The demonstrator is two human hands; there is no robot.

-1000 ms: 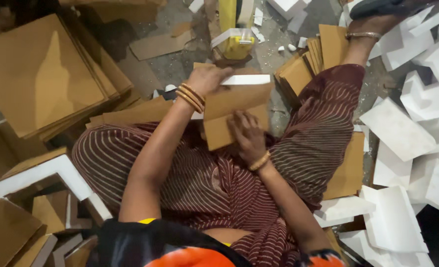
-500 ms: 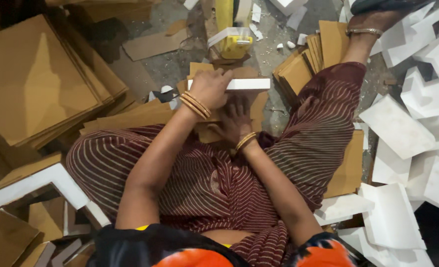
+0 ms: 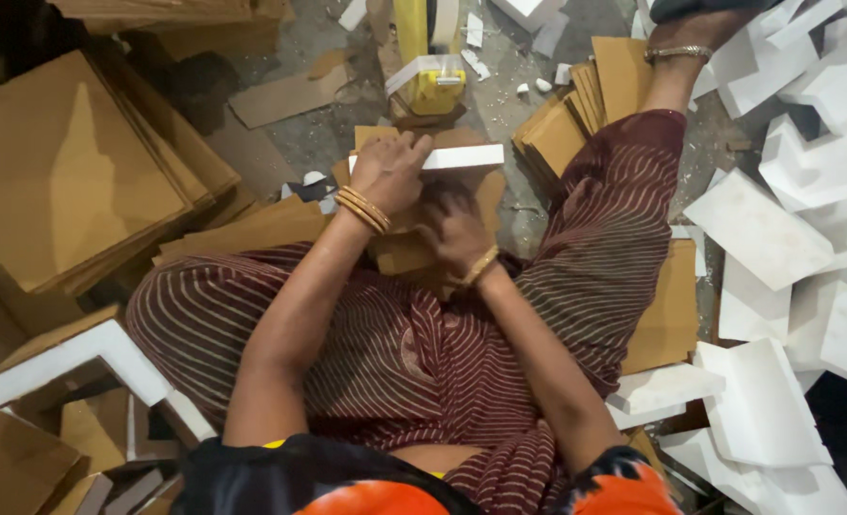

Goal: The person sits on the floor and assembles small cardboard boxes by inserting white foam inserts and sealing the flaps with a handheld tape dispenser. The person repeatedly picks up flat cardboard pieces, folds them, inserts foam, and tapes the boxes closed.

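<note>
I sit on the floor with my legs apart in striped maroon cloth. My left hand (image 3: pixel 390 172), with gold bangles at the wrist, presses down on a white foam strip (image 3: pixel 464 156) that lies across a brown cardboard piece (image 3: pixel 406 250). My right hand (image 3: pixel 455 232), also with a bangle, grips the near part of that cardboard just below the foam strip. The cardboard rests on the floor between my knees, and both hands hide much of it.
A large stack of brown cardboard sheets (image 3: pixel 56 172) lies at the left. Smaller cardboard pieces (image 3: pixel 576 119) are stacked by my right leg. Several white foam blocks (image 3: pixel 776 229) cover the right side. A yellow tape dispenser (image 3: pixel 431 81) stands ahead. A white foam corner piece (image 3: pixel 56 362) lies at lower left.
The cardboard piece I held up over my lap has gone down to the floor. My left hand has moved onto the foam strip, and my right hand has shifted forward under it.
</note>
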